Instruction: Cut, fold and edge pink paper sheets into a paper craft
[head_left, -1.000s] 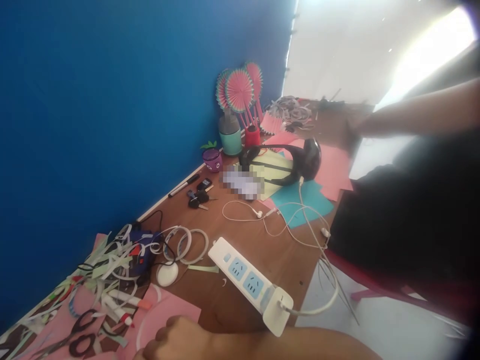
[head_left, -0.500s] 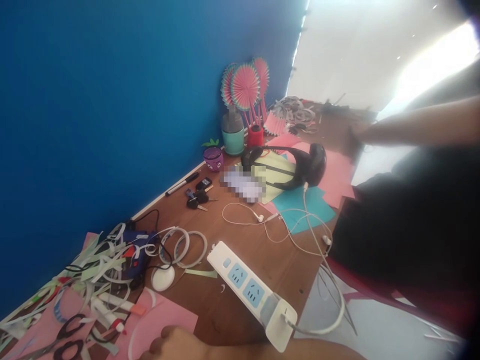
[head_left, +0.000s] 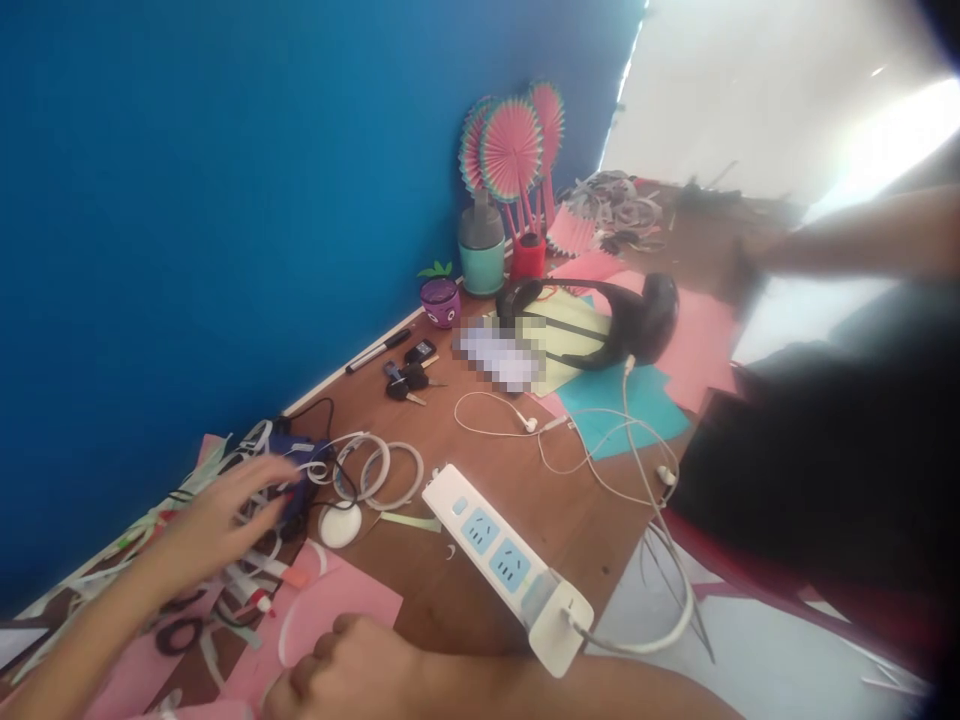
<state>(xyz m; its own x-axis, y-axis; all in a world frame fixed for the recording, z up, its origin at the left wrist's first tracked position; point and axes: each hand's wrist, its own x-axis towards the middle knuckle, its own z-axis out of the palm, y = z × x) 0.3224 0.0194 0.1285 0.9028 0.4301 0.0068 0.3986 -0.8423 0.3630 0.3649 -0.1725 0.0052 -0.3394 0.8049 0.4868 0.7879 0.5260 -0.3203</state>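
My left hand [head_left: 236, 510] is open, thumb and fingers spread, over a heap of pale paper strips [head_left: 255, 440]. Its fingertips are at a blue tool with a black cord [head_left: 309, 462], probably a glue gun; contact is unclear. My right hand [head_left: 352, 665] is curled closed low in the view, over pink paper [head_left: 360, 590]. What it holds, if anything, is hidden. Scissors [head_left: 180, 635] lie partly under my left forearm, near a red-tipped white marker [head_left: 259, 600]. Tape rings [head_left: 392, 475] and a white disc [head_left: 340, 524] lie right of the blue tool.
A white power strip [head_left: 480, 540] with a plugged-in charger lies by my right forearm. Beyond are keys [head_left: 409, 378], a pen [head_left: 379, 352], earphones [head_left: 529, 425], a black headset [head_left: 626, 320] on coloured paper, and pink paper fans [head_left: 512, 150]. Another person's arm [head_left: 862, 235] reaches in at right.
My left hand has come in from the lower left, reaching over the strips to the blue tool. My right hand stays curled over the pink paper. The view has shifted slightly.
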